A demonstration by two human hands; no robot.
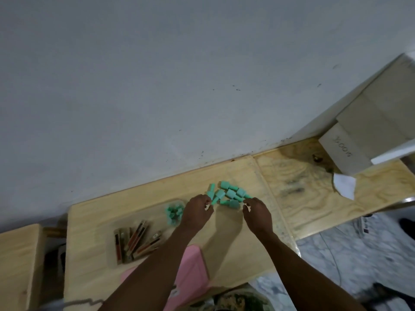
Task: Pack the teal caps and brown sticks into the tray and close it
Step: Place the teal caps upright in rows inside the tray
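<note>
Both hands at the loose pile of teal plastic caps point(229, 195), tray off to the left.

Left hand point(197, 213) sits at the pile's left edge, fingertips pinched narrow near a cap, though whether one is actually held can't be told; right hand point(258, 213) is at the pile's right edge, fingers curled, grip state unclear too. Pile lies just beyond both hands, toward the wall, on the pale plywood tabletop point(235, 248). Clear shallow plastic tray point(112, 254) sits left of the left forearm, already holding brown flat sticks point(137, 242) lying roughly lengthwise, plus some teal caps point(174, 213) at its far end. Left hand is nearer the tray, so the carry likely goes leftward across a short gap. Lid not identifiable.
</note>
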